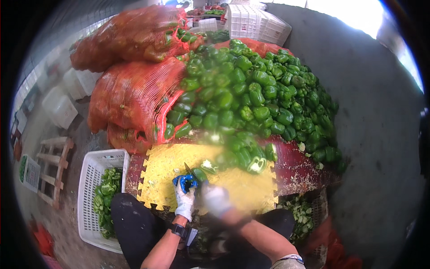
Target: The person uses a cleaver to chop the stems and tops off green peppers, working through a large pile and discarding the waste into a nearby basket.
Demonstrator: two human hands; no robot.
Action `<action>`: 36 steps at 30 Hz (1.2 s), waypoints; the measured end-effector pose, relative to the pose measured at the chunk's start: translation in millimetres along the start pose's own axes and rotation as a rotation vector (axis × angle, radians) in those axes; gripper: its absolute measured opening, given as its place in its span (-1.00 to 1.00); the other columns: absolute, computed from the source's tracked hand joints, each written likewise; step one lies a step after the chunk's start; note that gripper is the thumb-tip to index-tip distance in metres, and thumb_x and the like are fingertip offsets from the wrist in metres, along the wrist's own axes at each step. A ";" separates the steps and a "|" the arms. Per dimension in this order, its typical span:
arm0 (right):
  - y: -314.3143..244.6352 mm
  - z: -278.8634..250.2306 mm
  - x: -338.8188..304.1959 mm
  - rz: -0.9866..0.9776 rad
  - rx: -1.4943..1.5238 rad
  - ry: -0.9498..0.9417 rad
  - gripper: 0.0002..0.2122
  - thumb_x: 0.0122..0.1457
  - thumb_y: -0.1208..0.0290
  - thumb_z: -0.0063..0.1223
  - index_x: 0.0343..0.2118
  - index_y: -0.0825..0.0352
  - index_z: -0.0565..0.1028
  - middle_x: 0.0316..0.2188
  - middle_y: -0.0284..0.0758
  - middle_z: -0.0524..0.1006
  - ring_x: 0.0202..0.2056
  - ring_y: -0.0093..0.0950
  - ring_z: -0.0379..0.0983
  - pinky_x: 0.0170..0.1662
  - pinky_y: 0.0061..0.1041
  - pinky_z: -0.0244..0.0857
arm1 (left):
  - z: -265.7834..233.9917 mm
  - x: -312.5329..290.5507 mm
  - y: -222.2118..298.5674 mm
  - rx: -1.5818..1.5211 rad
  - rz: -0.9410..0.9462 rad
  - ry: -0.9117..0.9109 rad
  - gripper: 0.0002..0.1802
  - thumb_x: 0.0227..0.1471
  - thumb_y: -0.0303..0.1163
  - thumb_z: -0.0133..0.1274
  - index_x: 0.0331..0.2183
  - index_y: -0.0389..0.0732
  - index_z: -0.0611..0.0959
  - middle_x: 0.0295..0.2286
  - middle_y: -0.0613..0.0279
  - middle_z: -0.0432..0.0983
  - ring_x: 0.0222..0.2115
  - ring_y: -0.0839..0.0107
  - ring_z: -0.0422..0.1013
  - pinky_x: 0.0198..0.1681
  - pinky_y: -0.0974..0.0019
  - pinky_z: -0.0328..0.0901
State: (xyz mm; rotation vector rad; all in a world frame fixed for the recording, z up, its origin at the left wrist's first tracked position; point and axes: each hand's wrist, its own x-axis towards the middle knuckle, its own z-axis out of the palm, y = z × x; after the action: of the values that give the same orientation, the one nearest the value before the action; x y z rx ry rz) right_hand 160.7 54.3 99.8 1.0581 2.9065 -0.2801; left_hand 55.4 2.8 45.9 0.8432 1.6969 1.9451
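My left hand point(184, 195), in a white glove with blue on its fingers, is closed over the yellow foam mat point(165, 161). A dark, narrow knife blade point(187, 167) sticks up from its fingers; the handle is hidden. Just right of them is a green bell pepper point(199, 175), touching or very close to the blue fingertips. My right hand point(216, 200), also white-gloved, is smeared by motion below and right of that pepper, so its fingers cannot be read. Cut peppers point(256, 165) with pale insides lie at the mat's far side.
A big heap of green bell peppers point(257, 94) rises beyond the mat. Full red mesh sacks point(130, 94) are stacked at left. A white crate point(126, 157) at my left holds cut peppers; another crate point(320, 210) at right holds pale green scraps. A wooden pallet point(56, 166) lies far left.
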 end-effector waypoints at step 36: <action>106.8 21.9 0.7 0.171 0.142 0.006 -0.81 -0.04 0.43 -0.07 -0.36 0.33 0.51 -0.46 -0.13 0.55 -0.41 -0.22 0.53 -0.39 -0.29 0.41 | 36.3 249.9 41.4 1.545 0.230 -0.110 -0.09 -0.29 -0.02 0.25 0.09 -0.13 0.28 0.14 -0.17 -0.10 0.14 -0.11 -0.05 0.12 -0.12 -0.02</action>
State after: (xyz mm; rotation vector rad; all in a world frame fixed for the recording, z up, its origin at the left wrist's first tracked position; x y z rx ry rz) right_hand 228.0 131.1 61.5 1.3201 2.8129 -0.4828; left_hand -98.2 189.0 130.7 1.5496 2.9568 0.2628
